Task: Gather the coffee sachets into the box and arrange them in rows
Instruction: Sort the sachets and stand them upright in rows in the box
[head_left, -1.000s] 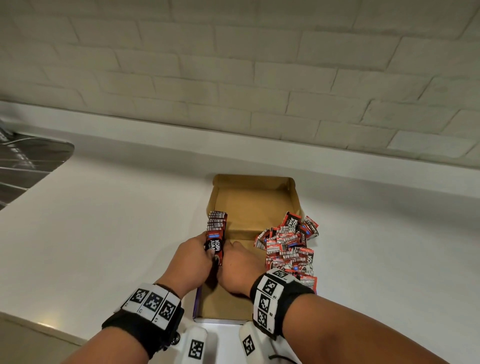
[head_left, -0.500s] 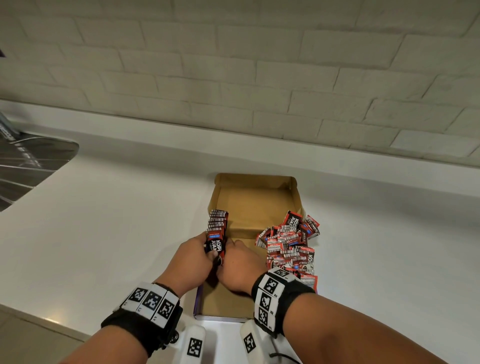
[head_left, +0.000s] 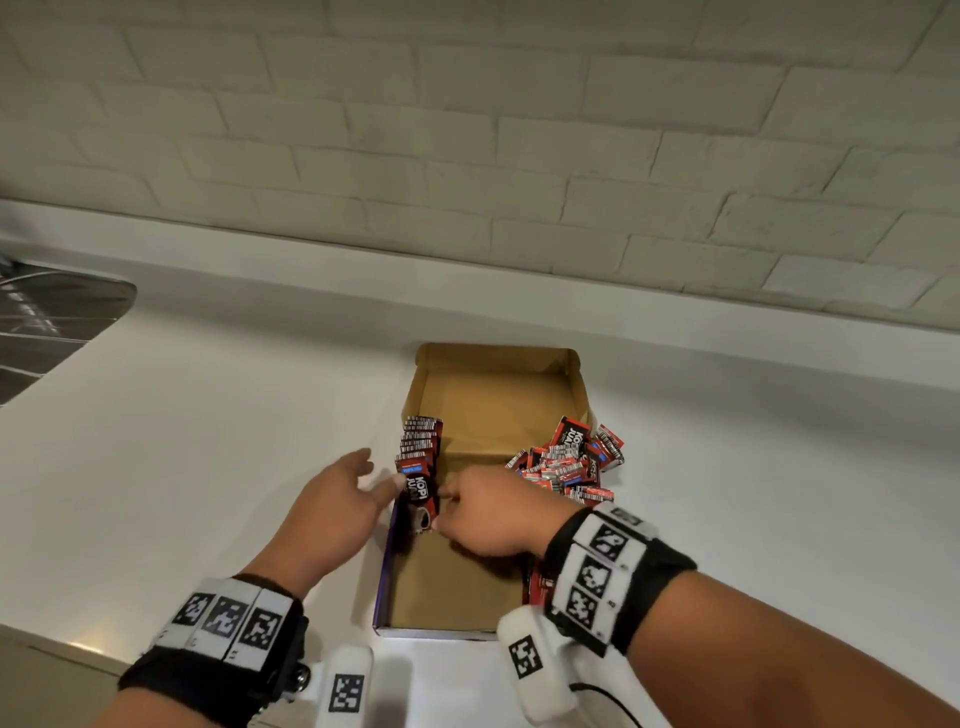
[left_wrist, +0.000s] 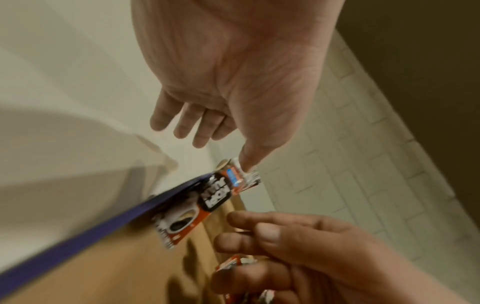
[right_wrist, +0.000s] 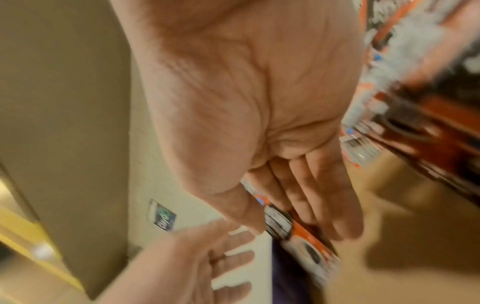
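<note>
An open cardboard box (head_left: 496, 395) lies on the white counter. Along its left wall stands a row of red-and-black coffee sachets (head_left: 422, 441). The front sachet (head_left: 420, 493) (left_wrist: 207, 203) faces me. My left hand (head_left: 382, 467) (left_wrist: 226, 148) is spread outside the box, and only its thumb tip touches that sachet's top edge. Inside the box my right hand (head_left: 447, 506) (left_wrist: 259, 232) reaches its loosely bent fingers to the sachet's right edge without wrapping it. A loose pile of sachets (head_left: 566, 462) fills the box's right side and spills over the wall.
A steel sink (head_left: 47, 332) sits at the far left. The brick wall (head_left: 467, 156) rises behind the counter's back ledge. Bare cardboard floor (head_left: 457, 587) shows in the near half of the box. The counter's front edge (head_left: 52, 639) runs at lower left.
Both hands gripped the near end of the sachet row before. My left hand has let go and spread open, with only the thumb on the front sachet. My right hand has loosened.
</note>
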